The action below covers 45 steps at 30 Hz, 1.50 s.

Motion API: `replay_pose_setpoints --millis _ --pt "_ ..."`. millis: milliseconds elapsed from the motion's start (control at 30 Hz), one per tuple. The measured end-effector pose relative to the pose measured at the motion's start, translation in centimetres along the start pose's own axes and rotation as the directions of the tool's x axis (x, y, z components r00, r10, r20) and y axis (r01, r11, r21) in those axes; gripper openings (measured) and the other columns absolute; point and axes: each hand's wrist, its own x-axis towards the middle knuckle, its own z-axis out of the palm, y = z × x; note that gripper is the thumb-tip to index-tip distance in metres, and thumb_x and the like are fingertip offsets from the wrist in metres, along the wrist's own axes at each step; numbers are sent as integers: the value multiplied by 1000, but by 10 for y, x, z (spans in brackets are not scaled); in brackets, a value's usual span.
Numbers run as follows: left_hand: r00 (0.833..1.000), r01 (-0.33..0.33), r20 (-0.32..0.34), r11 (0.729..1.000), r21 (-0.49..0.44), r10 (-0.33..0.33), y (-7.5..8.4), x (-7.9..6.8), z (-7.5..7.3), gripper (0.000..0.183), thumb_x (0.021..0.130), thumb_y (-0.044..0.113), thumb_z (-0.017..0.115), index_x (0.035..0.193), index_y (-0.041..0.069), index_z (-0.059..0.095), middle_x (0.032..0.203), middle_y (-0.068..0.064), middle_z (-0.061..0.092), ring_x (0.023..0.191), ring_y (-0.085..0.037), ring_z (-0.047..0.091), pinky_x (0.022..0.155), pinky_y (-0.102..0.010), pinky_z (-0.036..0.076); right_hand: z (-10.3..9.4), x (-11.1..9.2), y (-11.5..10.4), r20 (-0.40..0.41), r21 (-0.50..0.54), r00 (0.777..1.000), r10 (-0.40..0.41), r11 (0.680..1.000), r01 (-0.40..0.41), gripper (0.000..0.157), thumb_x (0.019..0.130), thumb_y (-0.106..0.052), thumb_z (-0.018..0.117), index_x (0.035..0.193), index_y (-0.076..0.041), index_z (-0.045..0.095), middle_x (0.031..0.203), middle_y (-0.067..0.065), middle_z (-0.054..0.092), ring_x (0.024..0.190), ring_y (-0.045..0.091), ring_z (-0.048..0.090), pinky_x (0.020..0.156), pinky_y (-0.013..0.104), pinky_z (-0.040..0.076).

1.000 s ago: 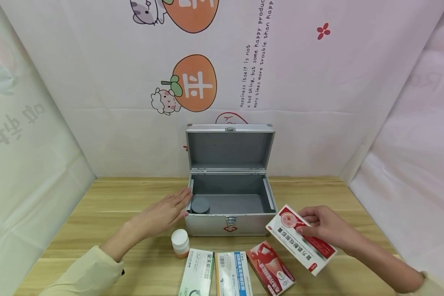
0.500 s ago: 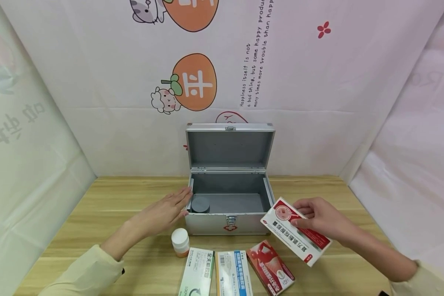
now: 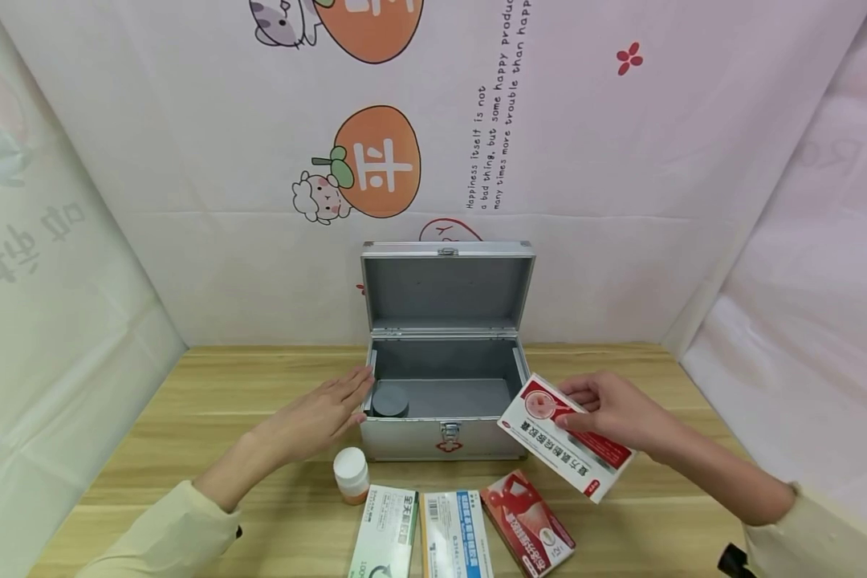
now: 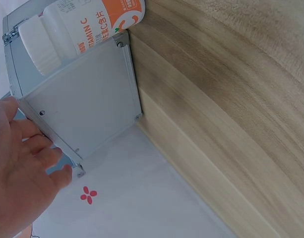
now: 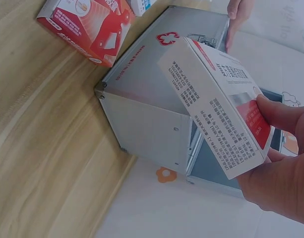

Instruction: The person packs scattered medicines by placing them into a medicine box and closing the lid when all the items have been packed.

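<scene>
A silver medicine case (image 3: 405, 440) with a red cross stands with its lid (image 3: 448, 293) raised. Inside, at the front left corner, is a round grey-topped container (image 3: 390, 400). My left hand (image 3: 316, 413) rests on the case's left rim with its fingers straight, as the left wrist view also shows. In my right hand (image 3: 614, 411) a red-and-white medicine box (image 3: 567, 437) is pinched between thumb and fingers. That box is tilted, in front of the case's right front corner and above the table. The right wrist view shows the printed side of the medicine box (image 5: 211, 109).
Along the table front lie a green-and-white medicine box (image 3: 384, 530), a blue-and-white box (image 3: 455, 534) and a red box (image 3: 527, 522). A white-capped pill bottle (image 3: 351, 475) with an orange label stands left of them. A printed cloth (image 3: 585, 265) hangs behind the case.
My right hand has carried the red-and-white medicine box left and slightly up, closer to the case's right front corner. My left hand stays on the left rim.
</scene>
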Motion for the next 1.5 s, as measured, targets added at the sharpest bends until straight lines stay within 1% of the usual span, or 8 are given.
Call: replay_pose_setpoints --millis 100,333,567,833,967,1167,1333,1500 --pt "1000 1 1 1000 1 -1 0 0 0 62 108 37 40 155 0 28 165 -18 21 152 -35 24 121 -54 29 -1 3 -3 5 1 1000 8 1000 -8 43 86 -10 74 122 11 62 95 10 74 78 18 69 66 25 59" --pt "1000 1 1 1000 8 -1 0 1 0 62 108 38 39 155 0 28 165 -18 22 152 -35 24 121 -54 29 -1 9 -9 12 -38 999 -30 999 31 40 86 -11 73 119 10 64 95 9 74 78 16 68 65 24 57" --pt "1000 2 0 1000 17 -2 0 0 0 62 108 38 39 156 0 28 165 -18 22 152 -34 24 121 -53 29 2 18 -14 24 -66 999 -39 997 41 40 86 -12 74 120 7 65 96 8 75 79 15 67 68 23 57" --pt "1000 -2 -12 1000 16 2 1 -1 -1 61 108 37 40 155 -1 29 164 -19 23 152 -35 25 120 -54 30 3 30 -22 26 -98 999 -41 994 44 50 85 -15 75 126 10 62 99 10 75 79 14 68 69 23 57" --pt "1000 -2 -14 999 32 3 1 -1 -1 61 108 37 40 155 0 30 164 -18 23 152 -35 26 120 -54 30 2 37 -28 24 -129 999 -49 990 51 47 85 -17 76 123 7 65 98 9 76 78 14 68 70 23 57" --pt "1000 -1 -15 997 75 3 2 1 0 61 108 38 41 155 0 31 164 -18 25 152 -34 26 120 -53 32 2 47 -33 42 -156 997 -63 985 69 36 85 -16 76 114 4 69 93 7 76 75 14 67 69 24 56" --pt "1000 -1 -10 995 103 2 2 1 0 61 108 38 40 155 1 31 164 -17 25 152 -32 26 120 -52 32 1 55 -38 50 -178 996 -72 981 80 38 84 -15 76 116 5 69 94 8 76 77 13 67 73 24 55" --pt "1000 -3 -8 992 123 4 2 1 -1 61 107 38 41 155 1 32 164 -17 26 152 -33 26 120 -52 32 -1 64 -44 71 -187 995 -76 978 88 37 85 -16 76 116 4 69 95 9 77 77 13 67 71 24 56"
